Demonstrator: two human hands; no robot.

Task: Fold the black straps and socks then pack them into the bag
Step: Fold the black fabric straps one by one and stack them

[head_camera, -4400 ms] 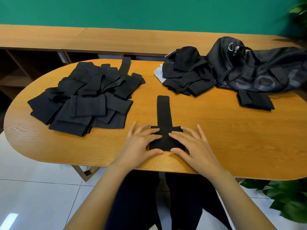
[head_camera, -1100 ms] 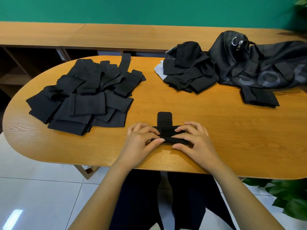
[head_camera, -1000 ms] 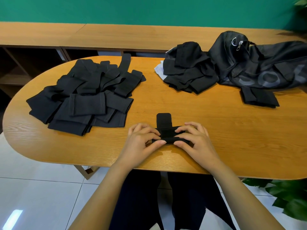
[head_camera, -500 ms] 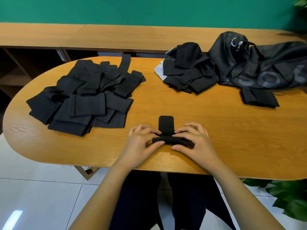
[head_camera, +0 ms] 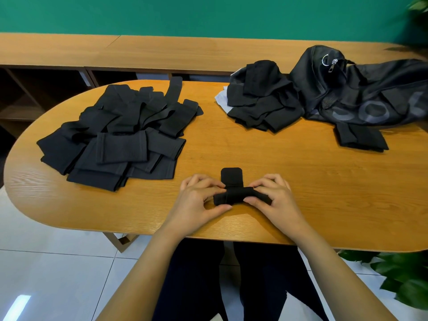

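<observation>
Pinching the black strap (head_camera: pixel 240 196) from both ends, we've got the left hand (head_camera: pixel 196 200) and the right hand (head_camera: pixel 275 200). Thumbs sit on the near side, and the other fingers (head_camera: pixel 203 184) are curled over the top. The strap is rolled into a short bundle lying crosswise near the front edge of the tabletop (head_camera: pixel 278 158), right in the middle. A flat tab (head_camera: pixel 231 177) of it pokes out from the roll, pointing away from the person.

Off to the left, a big loose pile (head_camera: pixel 120 135) of black straps and socks sprawls across the wood, well apart from the hands. Far right, the black bag (head_camera: pixel 359 93) slumps at the back, zipper pull on top. A heap of folded pieces (head_camera: pixel 261 103) touches its left side, and one more folded stack (head_camera: pixel 361 140) lies just in front of it. A leafy plant (head_camera: pixel 407 281) shows low on the right, below the tabletop's edge.
</observation>
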